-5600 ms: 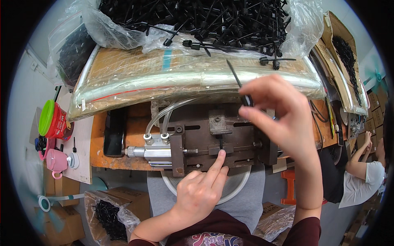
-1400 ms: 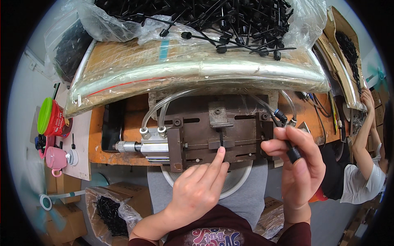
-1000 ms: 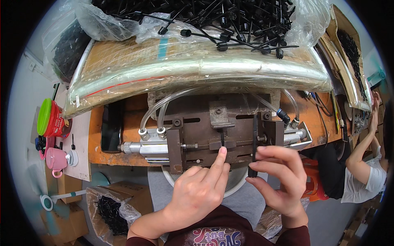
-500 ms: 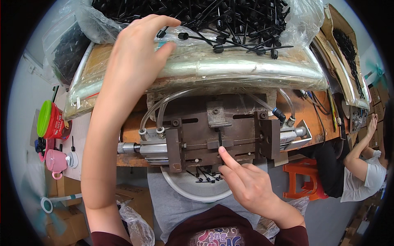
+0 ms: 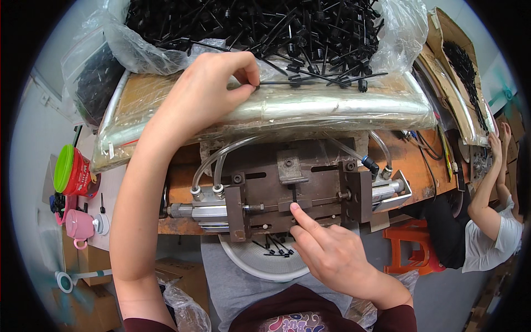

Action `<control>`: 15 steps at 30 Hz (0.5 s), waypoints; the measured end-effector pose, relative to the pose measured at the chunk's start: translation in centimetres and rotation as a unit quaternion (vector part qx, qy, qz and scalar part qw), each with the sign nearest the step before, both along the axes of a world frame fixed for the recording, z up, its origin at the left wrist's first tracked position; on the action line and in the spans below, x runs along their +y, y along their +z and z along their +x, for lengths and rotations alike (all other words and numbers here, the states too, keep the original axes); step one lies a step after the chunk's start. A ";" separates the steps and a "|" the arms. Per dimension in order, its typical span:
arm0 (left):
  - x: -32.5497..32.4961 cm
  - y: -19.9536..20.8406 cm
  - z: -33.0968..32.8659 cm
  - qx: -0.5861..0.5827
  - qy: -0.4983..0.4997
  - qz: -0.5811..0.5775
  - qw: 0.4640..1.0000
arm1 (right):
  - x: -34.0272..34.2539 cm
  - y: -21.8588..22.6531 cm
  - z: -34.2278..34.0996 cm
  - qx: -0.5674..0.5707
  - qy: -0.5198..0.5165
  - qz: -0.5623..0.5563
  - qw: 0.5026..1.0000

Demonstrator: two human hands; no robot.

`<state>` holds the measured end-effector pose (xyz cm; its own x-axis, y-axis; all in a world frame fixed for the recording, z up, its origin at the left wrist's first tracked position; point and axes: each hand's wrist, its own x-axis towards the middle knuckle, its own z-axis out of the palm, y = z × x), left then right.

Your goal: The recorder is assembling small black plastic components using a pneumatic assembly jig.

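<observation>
A slim black plastic rod (image 5: pixel 294 193) stands at the centre of the dark brown metal fixture (image 5: pixel 256 193), just below its grey metal bracket (image 5: pixel 291 172). The right hand (image 5: pixel 329 246), at the near edge of the fixture, rests its extended index fingertip on the rod's lower end; its other fingers curl under (the thumb is hidden, so I cannot tell whether they close on anything). Beyond the fixture, the left hand (image 5: pixel 213 83) has thumb and index finger together, clamped on the end of a thin black plastic stem piece (image 5: pixel 279 83) that points rightward.

On the fixture's left end sits a silver metal cylinder (image 5: pixel 210 214) with clear flexible tubes (image 5: pixel 220 163) arching up from it. Below the fixture is a white mesh basket (image 5: pixel 249 269), partly covered, with a few black pieces (image 5: pixel 279 246) inside. Past the fixture's far side, a large heap of black stemmed parts (image 5: pixel 243 27) lies in clear plastic. Well right of the fixture are an orange plastic stool (image 5: pixel 406 243) and a co-worker in a white top (image 5: pixel 492 240); well left of it, a pink plastic mug (image 5: pixel 80 225)
</observation>
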<state>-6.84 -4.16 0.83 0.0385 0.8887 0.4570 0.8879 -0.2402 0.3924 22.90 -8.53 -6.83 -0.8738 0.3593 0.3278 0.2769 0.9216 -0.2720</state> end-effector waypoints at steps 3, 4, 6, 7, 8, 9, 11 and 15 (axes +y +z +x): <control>-1.9 0.6 1.1 -0.036 -0.011 0.040 0.998 | 1.5 1.4 0.2 0.079 0.008 -0.036 0.996; -3.1 1.0 1.3 -0.048 -0.005 0.051 0.998 | 2.3 2.1 0.3 0.110 -0.003 -0.028 0.994; -5.5 1.4 2.0 -0.074 0.005 0.066 0.995 | 4.6 3.6 -0.7 0.184 -0.018 -0.010 0.983; -6.6 1.3 3.0 -0.132 0.005 0.050 0.990 | 5.8 4.6 -1.3 0.210 -0.033 0.002 0.977; -7.9 1.4 4.0 -0.185 0.013 0.034 0.982 | 7.3 5.3 -2.3 0.221 -0.045 0.027 0.974; -8.9 1.1 4.7 -0.158 0.009 0.029 0.987 | 8.8 5.8 -3.4 0.228 -0.061 0.052 0.970; -10.6 0.5 7.4 -0.150 -0.008 0.047 0.988 | 11.9 6.8 -5.6 0.224 -0.086 0.136 0.961; -13.5 -3.4 11.9 -0.059 0.009 0.063 0.996 | 15.6 8.1 -9.7 0.002 -0.164 0.177 0.970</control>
<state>5.07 -17.64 -2.56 -0.0370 0.8236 0.5660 0.8424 -0.2790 0.4610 13.23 7.06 1.26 -0.7303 0.4824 0.4837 0.5707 0.8200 0.0440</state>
